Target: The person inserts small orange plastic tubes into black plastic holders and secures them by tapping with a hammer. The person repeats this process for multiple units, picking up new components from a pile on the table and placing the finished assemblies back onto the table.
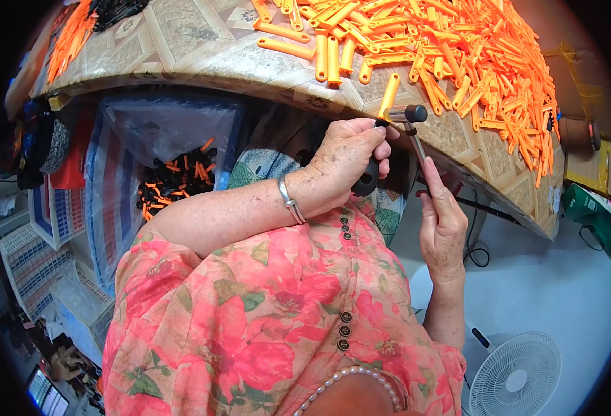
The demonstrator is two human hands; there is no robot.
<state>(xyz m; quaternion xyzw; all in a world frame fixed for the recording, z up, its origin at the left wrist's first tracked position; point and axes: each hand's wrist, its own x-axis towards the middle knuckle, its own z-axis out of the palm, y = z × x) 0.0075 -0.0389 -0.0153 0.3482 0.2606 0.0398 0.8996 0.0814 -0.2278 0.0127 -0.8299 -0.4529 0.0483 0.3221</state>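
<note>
My left hand (347, 159) is closed around a black handle piece (366, 182) at the front edge of the table. An orange plastic piece (389, 96) stands up out of its top, above my fingers. My right hand (445, 225) grips a small hammer (416, 114) by its thin metal shaft. The dark rounded hammer head is right beside the orange piece's lower end; whether they touch I cannot tell. My fingers partly hide the black handle.
Loose orange plastic pieces (451, 52) lie heaped on the wood-patterned table (194, 52). Below it at left, a blue lined bin (111, 159) holds black and orange parts. Plastic baskets (38, 260) stand farther left. A white fan (517, 378) is at lower right.
</note>
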